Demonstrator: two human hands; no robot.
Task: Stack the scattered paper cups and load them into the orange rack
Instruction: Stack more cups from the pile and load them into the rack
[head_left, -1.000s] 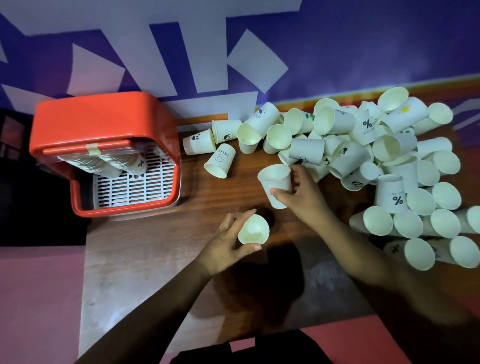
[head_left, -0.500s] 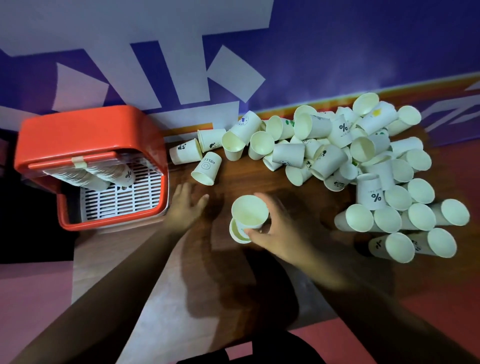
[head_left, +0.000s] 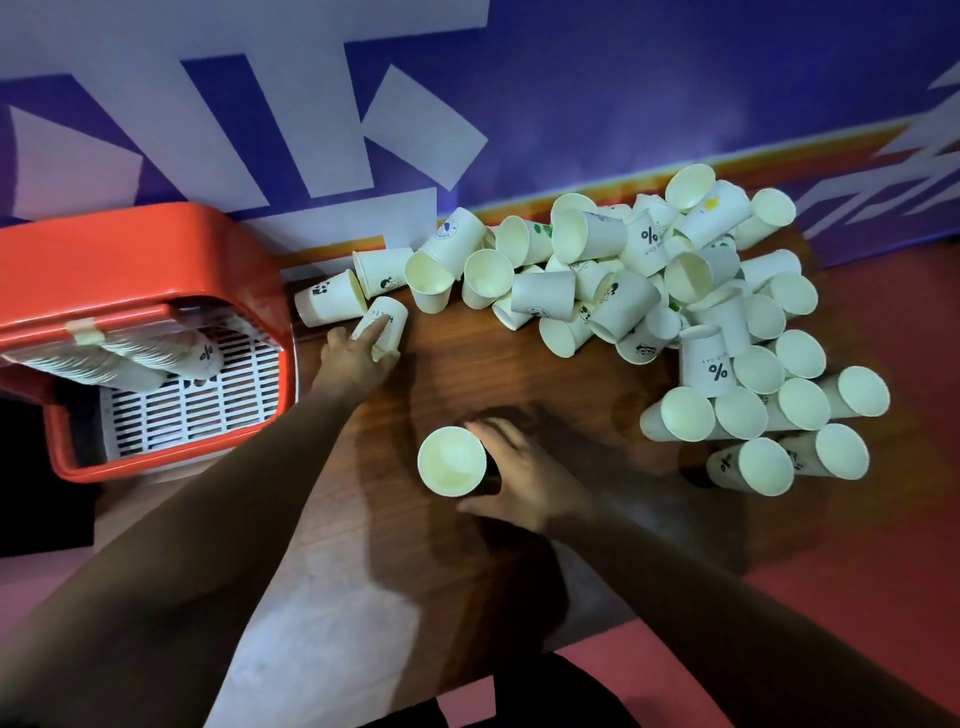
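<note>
A person's left hand (head_left: 353, 361) grips a tipped paper cup (head_left: 392, 325) between forefinger and thumb, just beside the orange rack (head_left: 145, 249). The right hand (head_left: 524, 475), blurred, curls round an upright paper cup (head_left: 451, 461) near the middle of the wooden table (head_left: 467, 379). Nested cup stacks (head_left: 135, 358) lie in the rack. A heap of loose cups (head_left: 649, 291) covers the table's far right.

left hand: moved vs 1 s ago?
Yes. The left hand left the upright cup stack, now held by the right hand, and went toward the orange rack. It now grips a lying cup beside it.
</note>
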